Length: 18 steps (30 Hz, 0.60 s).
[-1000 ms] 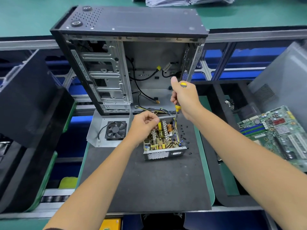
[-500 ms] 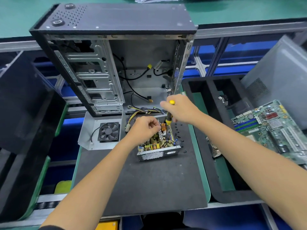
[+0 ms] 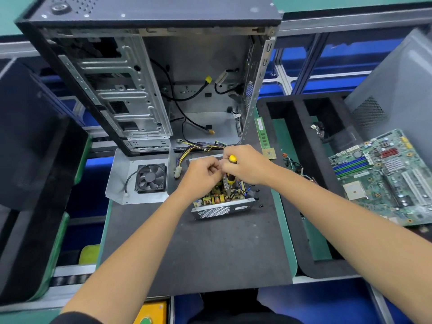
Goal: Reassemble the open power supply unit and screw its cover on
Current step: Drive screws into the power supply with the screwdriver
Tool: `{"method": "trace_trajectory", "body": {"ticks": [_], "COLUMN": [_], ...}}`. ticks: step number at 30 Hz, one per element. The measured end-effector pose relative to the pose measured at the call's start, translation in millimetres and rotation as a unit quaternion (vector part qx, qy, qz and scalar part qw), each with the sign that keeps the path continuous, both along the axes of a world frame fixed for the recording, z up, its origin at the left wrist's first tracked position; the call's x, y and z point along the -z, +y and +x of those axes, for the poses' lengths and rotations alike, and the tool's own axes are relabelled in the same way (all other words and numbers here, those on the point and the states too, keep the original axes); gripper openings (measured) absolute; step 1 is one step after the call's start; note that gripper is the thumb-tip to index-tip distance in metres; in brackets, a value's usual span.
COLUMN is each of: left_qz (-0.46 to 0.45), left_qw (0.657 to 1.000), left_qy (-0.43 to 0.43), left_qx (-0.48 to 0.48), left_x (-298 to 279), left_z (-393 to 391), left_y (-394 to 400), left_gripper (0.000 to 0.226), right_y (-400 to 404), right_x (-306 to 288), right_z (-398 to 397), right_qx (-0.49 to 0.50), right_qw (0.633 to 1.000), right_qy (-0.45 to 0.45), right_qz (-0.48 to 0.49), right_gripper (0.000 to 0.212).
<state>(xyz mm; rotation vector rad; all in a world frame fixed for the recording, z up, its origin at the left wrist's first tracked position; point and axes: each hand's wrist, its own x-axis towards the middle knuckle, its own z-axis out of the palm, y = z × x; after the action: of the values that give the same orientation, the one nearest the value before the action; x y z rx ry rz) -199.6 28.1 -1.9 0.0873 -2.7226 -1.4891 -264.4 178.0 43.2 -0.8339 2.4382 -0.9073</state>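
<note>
The open power supply unit [image 3: 222, 205] sits on the dark mat [image 3: 210, 249], its circuit board bare and its perforated wall facing me. My right hand [image 3: 245, 166] grips a yellow and black screwdriver [image 3: 231, 176] held upright, its tip down among the board's parts. My left hand [image 3: 202, 175] hovers curled over the unit's left side, fingertips pinched beside the screwdriver; what they hold is hidden. The unit's cover [image 3: 121, 178], a grey metal sheet bearing a black fan [image 3: 150, 177], lies on the mat to the left. The unit's wire bundle [image 3: 198, 147] trails back.
An empty computer case [image 3: 145, 73] stands open behind the unit. Small black screws [image 3: 258, 202] lie just right of it. A RAM stick [image 3: 263, 133] and a CPU chip [image 3: 268, 153] rest nearby. A motherboard [image 3: 385, 174] lies right, over a black foam tray [image 3: 301, 146].
My right hand has come down and left with the screwdriver, from high over the unit to beside my left hand. The camera has moved closer.
</note>
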Motion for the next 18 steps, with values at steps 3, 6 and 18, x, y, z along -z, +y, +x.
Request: {"method": "trace_trajectory", "body": {"ticks": [3,6,18], "left_qz": [-0.002,-0.011,-0.007], "left_qw": [1.0,1.0,1.0], "left_qy": [-0.011,-0.026,-0.012], "left_qx": [-0.002,-0.006,0.002], "left_x": [2.6,4.6,-3.1], "left_z": [1.5,2.8,8.4], "left_y": [-1.9,-4.0,0.6], "left_gripper": [0.022,0.014,0.039], "right_y": [1.2,1.7,1.9], "right_x": [1.0,-0.3,-3.4], "right_z": [1.4,6.9,24.9], "right_qx": [-0.023,-0.073,-0.149], "right_qw": [1.0,0.996,0.983], "right_qy": [0.02,0.052,0.106], "right_qz": [0.008,0.01,0.02], "right_gripper": [0.02,0.02,0.017]}}
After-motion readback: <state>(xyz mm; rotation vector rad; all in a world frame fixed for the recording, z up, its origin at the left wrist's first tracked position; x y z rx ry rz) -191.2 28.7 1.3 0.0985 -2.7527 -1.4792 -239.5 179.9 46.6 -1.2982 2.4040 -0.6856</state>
